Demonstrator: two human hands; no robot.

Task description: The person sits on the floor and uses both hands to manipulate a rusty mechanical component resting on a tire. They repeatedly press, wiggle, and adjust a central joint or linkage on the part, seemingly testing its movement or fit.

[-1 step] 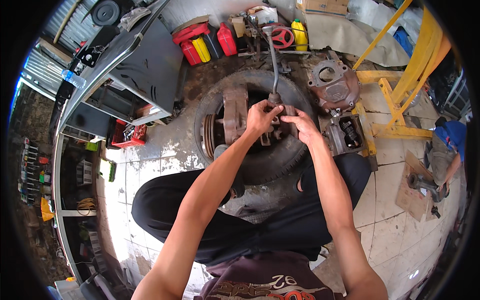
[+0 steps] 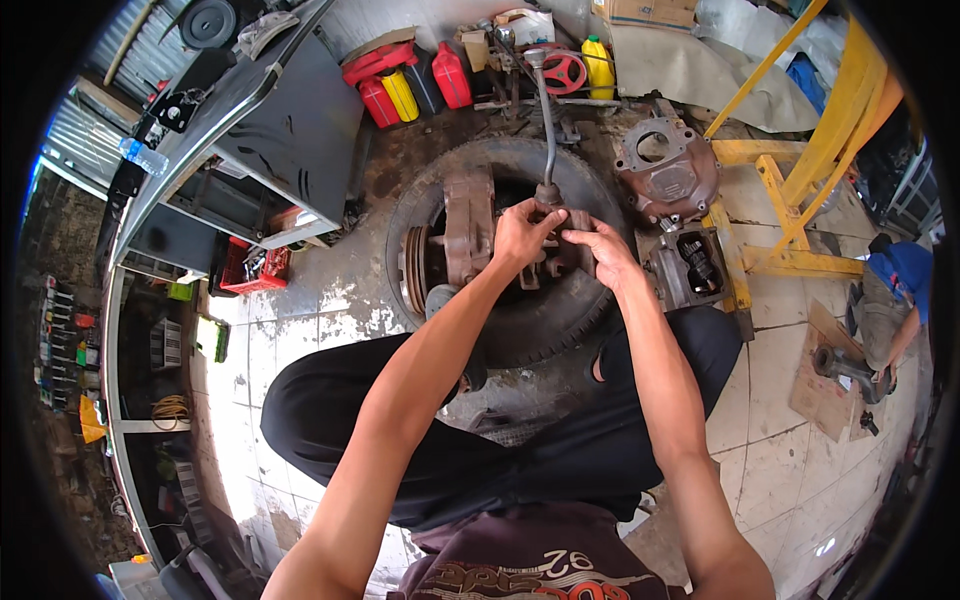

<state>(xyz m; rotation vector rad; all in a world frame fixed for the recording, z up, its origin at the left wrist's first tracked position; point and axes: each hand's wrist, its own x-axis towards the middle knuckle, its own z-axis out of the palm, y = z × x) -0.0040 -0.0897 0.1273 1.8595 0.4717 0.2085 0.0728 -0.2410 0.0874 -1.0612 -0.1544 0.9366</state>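
A metal gear lever (image 2: 549,120) stands upright from a brown cast-metal gearbox part (image 2: 467,225), which sits across a tyre (image 2: 410,195) on the floor. Just below the lever's base, my left hand (image 2: 522,238) is closed in a pinch, thumb and forefinger together. Facing it, my right hand (image 2: 612,258) has its thumb and fingertips drawn together beside the left fingertips. Whatever small thing the fingers grip is hidden. Grooved pulley rings (image 2: 414,268) show at the left end of the gearbox part.
A bell housing (image 2: 668,170) and an opened gear case (image 2: 692,268) lie right of the tyre, by a yellow frame (image 2: 800,262). Red and yellow jerrycans (image 2: 452,78) stand behind. A metal cabinet (image 2: 290,150) is at left. At far right, another person (image 2: 900,290) handles a metal part.
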